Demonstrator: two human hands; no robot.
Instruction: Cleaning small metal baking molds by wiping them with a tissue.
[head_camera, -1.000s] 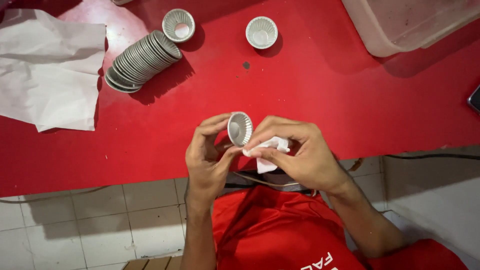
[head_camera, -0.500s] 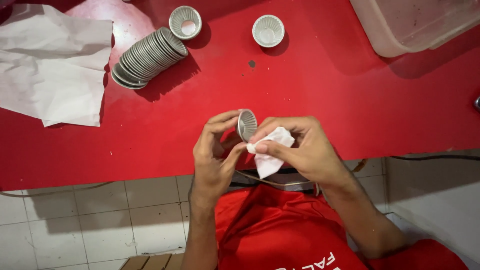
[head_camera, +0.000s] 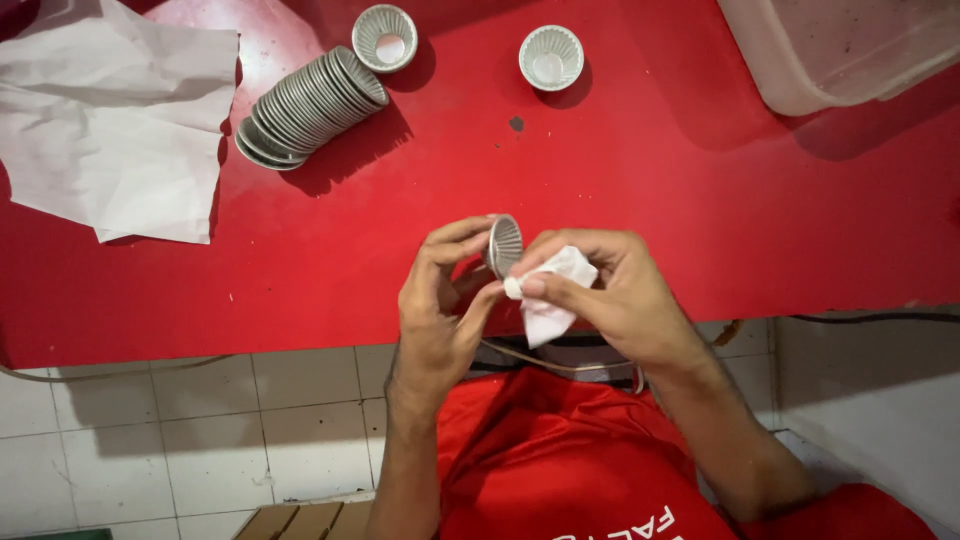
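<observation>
Fingers (head_camera: 455, 250) of my left hand (head_camera: 440, 310) pinch one small fluted metal cup (head_camera: 503, 243) by its rim, above the red table (head_camera: 700, 220) edge; my right hand (head_camera: 610, 295) pinches a white cloth (head_camera: 550, 295) against it. I judge this as wiping; next, turning the cup seems needed. Two single cups (head_camera: 551, 57) stand beyond, beside one stack (head_camera: 310, 105).

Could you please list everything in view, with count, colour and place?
fluted tin mould: one, silver, held on edge in the left hand
cloth wad: one, white, in the right hand
mould stack: one, silver, lying on its side, upper left
single moulds: two, silver, top centre
paper sheets: crumpled, white, far left
plastic tub: one, translucent, top right
table: red
left hand: grips the mould
right hand: pinches the cloth
</observation>
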